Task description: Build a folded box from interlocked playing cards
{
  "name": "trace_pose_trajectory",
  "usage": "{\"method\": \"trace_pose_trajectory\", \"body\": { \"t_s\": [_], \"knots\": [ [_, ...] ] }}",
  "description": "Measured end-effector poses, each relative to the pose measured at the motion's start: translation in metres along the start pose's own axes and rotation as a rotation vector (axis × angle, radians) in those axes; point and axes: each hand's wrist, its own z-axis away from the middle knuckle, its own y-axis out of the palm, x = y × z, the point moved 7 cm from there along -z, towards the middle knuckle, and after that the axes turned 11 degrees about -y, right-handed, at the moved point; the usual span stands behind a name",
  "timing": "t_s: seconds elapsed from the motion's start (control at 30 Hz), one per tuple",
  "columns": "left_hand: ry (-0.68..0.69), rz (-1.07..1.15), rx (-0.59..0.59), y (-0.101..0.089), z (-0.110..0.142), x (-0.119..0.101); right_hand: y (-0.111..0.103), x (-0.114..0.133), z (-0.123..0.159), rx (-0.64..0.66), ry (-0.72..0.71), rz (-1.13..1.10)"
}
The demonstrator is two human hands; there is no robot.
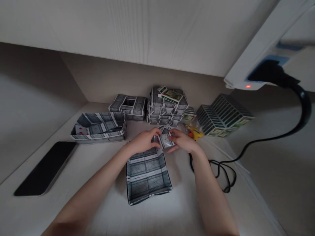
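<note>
A patterned grey-and-white playing card is between my hands, just over the far right corner of an open tray built from playing cards. My right hand grips the card from its right side, fingers bent round the edge. At its left edge, the thumb and forefinger of my left hand close on the card; part of that grip is hidden. Beyond my fingers, several loose playing cards lie fanned out. A yellow glue gun rests right of my right hand, partly covered by it.
A second card-built tray sits at left, near a black phone. Behind stand a card-built box, stacked card cases and rows of card packs. A black cable runs from the power strip.
</note>
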Motion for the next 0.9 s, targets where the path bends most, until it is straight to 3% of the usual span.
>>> {"method": "trace_pose_trajectory", "body": {
  "t_s": [0.2,0.47,0.67,0.9],
  "knots": [
    [-0.078,-0.043,0.023,0.001,0.0,0.001,0.0,-0.004,-0.002,0.038,0.031,-0.191],
    [-0.027,-0.094,0.027,0.003,0.0,-0.001,-0.003,-0.012,-0.004,0.0,0.071,-0.238],
    [-0.026,-0.143,0.001,0.001,-0.001,0.001,0.019,-0.021,-0.01,0.161,0.109,-0.41],
    [-0.074,-0.347,0.081,0.006,-0.002,0.006,0.024,-0.021,-0.01,0.236,0.11,-0.523]
  ]
}}
